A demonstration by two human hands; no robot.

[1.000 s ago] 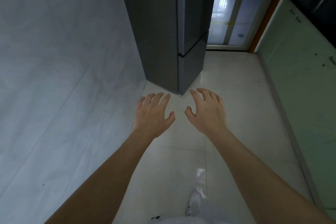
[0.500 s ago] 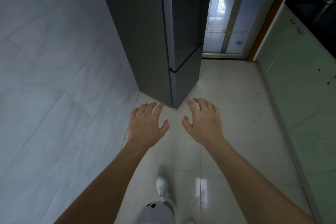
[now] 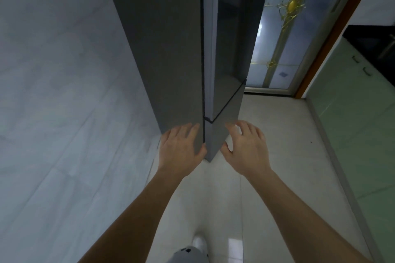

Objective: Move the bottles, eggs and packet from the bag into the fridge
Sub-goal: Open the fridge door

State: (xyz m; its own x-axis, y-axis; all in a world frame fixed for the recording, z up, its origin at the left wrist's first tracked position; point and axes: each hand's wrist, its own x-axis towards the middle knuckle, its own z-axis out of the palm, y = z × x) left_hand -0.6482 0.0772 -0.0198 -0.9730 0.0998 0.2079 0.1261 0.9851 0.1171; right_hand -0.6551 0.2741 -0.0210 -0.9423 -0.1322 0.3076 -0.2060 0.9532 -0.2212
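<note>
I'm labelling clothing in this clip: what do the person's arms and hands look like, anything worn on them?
Both are bare. The left hand and right hand carry no glove, ring or watch that shows, and the left forearm and right forearm have no sleeve in view. No tattoo or marking is visible.

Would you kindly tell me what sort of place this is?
Most likely a home kitchen: a tall grey fridge, pale green cabinets under a dark countertop on the right, and a glossy tiled floor.

No text, label or number can be read anywhere
</note>
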